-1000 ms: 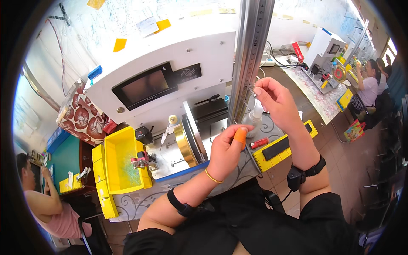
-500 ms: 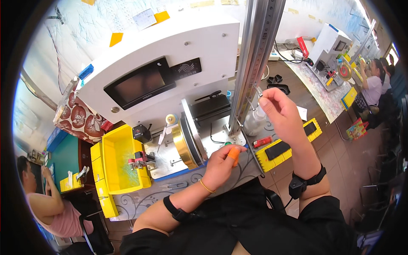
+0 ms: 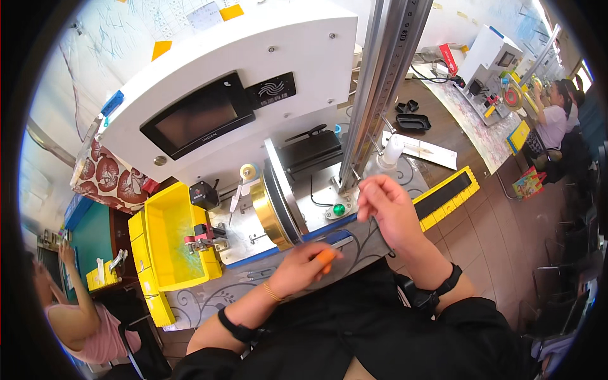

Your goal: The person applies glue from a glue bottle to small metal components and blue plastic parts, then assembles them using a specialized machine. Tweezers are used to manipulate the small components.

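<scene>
My left hand (image 3: 301, 269) hangs in front of the gold drum wheel (image 3: 265, 215) of a white machine (image 3: 253, 63). Its fingers are curled together, with an orange finger cot (image 3: 325, 258) on one fingertip. What they may hold is too small or blurred to make out. Right of the green button (image 3: 339, 209), my right hand (image 3: 389, 209) is raised with thumb and fingers pinched. Anything thin between them cannot be made out. Behind that hand stand the upright metal column (image 3: 380, 88) with its ruler scale and a clear bottle with a white top (image 3: 393, 149).
A yellow bin (image 3: 168, 247) with fine strands stands left, beside a red clamp (image 3: 204, 235). Right are a yellow-edged black strip (image 3: 443, 199), a black tray (image 3: 413, 121) and a white sheet (image 3: 424, 151). Co-workers sit left (image 3: 82, 316) and far right (image 3: 552, 114).
My right hand has come down and left, away from the column's hooks. My left hand has moved left and lower. The view has shifted slightly, and the left co-worker's arms have moved.
</scene>
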Motion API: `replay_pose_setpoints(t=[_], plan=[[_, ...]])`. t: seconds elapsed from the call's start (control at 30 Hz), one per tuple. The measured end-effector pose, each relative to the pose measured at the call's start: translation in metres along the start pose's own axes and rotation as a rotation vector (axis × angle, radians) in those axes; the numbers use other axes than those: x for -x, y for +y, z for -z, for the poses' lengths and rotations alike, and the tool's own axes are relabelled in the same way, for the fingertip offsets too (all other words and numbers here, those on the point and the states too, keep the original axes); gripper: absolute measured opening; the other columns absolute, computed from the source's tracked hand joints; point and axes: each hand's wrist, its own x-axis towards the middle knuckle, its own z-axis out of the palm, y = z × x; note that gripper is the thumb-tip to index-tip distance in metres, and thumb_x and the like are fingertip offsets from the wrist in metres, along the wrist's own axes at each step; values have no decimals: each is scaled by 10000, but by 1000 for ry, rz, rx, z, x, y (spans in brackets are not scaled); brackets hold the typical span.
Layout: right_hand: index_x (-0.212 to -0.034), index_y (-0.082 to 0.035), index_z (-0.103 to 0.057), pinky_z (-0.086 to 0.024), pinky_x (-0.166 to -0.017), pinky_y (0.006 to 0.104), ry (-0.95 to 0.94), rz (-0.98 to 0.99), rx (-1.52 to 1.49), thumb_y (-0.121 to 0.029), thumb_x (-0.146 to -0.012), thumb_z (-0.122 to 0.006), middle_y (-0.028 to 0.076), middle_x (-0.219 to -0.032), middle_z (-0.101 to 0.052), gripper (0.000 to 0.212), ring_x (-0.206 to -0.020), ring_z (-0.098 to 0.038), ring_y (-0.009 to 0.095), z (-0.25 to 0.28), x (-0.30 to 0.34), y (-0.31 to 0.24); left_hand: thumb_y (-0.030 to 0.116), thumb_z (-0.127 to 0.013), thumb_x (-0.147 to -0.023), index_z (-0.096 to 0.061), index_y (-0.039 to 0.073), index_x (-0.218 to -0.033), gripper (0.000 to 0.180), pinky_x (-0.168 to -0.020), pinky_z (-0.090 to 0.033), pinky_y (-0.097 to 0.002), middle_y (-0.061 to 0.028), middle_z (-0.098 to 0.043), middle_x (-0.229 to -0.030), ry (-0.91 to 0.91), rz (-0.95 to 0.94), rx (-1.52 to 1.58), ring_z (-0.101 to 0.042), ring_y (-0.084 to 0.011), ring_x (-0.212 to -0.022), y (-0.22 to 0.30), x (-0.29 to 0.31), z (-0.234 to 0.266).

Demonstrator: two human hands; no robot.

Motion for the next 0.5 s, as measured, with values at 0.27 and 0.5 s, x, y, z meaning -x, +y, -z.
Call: replay_pose_setpoints(t=[0.27, 0.5], plan=[[-1101, -27, -623, -517, -735, 254, 236, -114, -185, -223, -985, -576, 70, -1001, -669, 232, -826, -656, 138, -23, -29, 21, 199, -620, -927, -641, 20, -1168, 300, -796, -469, -253, -79, -648, -1014, 341, -162, -94, -611, -121, -924, -19, 79, 57], [-1008, -24, -715, -406, -685, 203, -46, 72, 256, -142, -912, -664, 0, -989, -595, 161, -794, -518, 67, -57, -49, 38, 221, -515, -990, -397, 20, -1430, 498, -680, -484, -231, -121, -537, -1283, 389, -394, 267, -647, -145, -867, 23, 62, 49]])
